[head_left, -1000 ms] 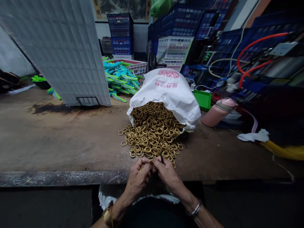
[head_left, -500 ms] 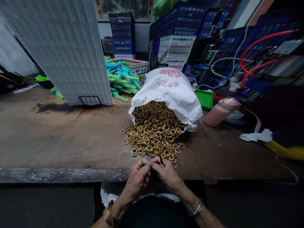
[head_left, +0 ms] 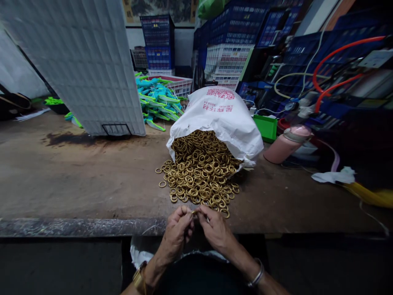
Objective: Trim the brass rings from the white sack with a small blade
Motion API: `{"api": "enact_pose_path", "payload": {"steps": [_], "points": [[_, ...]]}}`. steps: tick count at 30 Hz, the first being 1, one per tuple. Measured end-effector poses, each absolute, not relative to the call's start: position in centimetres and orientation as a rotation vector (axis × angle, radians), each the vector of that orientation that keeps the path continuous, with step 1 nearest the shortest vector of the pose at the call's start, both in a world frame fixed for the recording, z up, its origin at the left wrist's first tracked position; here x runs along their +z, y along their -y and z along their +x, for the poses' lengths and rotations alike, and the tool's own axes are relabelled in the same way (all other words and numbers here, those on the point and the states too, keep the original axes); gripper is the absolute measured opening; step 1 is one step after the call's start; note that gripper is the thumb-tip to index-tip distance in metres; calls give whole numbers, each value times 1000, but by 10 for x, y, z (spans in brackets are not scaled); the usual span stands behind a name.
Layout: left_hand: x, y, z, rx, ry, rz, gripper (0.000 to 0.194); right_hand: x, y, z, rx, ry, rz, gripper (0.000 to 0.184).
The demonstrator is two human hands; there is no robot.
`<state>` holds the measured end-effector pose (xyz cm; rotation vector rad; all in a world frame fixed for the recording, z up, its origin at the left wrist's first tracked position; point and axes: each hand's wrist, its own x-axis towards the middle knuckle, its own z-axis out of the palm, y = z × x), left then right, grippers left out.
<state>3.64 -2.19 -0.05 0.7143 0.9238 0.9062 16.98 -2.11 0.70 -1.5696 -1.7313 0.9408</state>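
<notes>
Where the two hands almost met, over the near edge of the worktop (head_left: 92,176), we found one brass-coloured ring (head_left: 195,212), seen nearly edge-on. Left hand (head_left: 178,230): grip pinching the ring between thumb and forefinger, the other fingers curled in. Right hand (head_left: 216,230): grip pressed together on the ring's opposite side; a pale sliver (head_left: 208,220) showed among its fingers, too small for us to name. We noted a gold-coloured band (head_left: 139,280) on the left wrist and a silver-coloured bangle (head_left: 257,273) on the right.

Just beyond the fingertips, a heap of matching rings (head_left: 199,180) spread across the worktop, spilling from the mouth of a white sack (head_left: 215,114) with red print on its upper side. A few rings lay loose at the heap's left fringe. Left of the sack we logged a pile of turquoise and bright green pieces (head_left: 159,102), then a tall, ribbed, whitish panel (head_left: 92,69). Right of it: a green tray (head_left: 265,128), a pink bottle (head_left: 284,147), and, farther out, a crumpled white scrap (head_left: 334,176). Behind everything, we recorded stacked blue crates (head_left: 158,41) and white crates (head_left: 227,59).
</notes>
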Motion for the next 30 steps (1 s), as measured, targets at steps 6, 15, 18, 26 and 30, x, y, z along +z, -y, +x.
{"api": "enact_pose_path", "payload": {"steps": [6,15,18,26,30], "points": [[4,22,36,903,-1008,859,30,1,24,169,747,2007,-1696,22],[16,32,33,848,-948,849,33,14,23,173,620,2180,-1796,30],[25,37,29,859,-829,771,32,11,23,189,549,2060,-1901,32],[22,28,30,803,-671,518,23,-9,47,248,344,1669,-2035,16],[14,27,34,806,-654,549,18,-15,53,246,314,1739,-2147,19]]}}
